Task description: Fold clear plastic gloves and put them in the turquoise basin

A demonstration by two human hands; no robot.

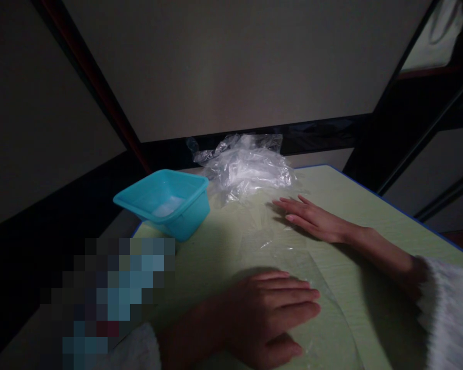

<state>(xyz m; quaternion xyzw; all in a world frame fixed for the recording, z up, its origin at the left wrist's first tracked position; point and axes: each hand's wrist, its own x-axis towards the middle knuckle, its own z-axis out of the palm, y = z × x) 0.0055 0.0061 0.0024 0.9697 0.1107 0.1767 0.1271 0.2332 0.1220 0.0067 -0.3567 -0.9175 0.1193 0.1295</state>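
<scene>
A sheet of clear plastic film or a flat bag (pixel 293 262) lies spread on the pale green table. Across its near part rests my left hand (pixel 270 313), palm down with the fingers stretched out and nothing gripped. My right hand (pixel 312 218) is by the far end of the film, fingers extended and palm down, also holding nothing. Just beyond it sits a crumpled heap of clear plastic bags (pixel 250 167). The exact outline of the film is hard to make out in the dim light.
A turquoise plastic basin (pixel 185 218) with something whitish inside stands at the table's left far edge. The table (pixel 370 221) has a blue rim. Behind it rises a pale panel (pixel 247 67) with dark framing. A pixelated patch hides the lower left.
</scene>
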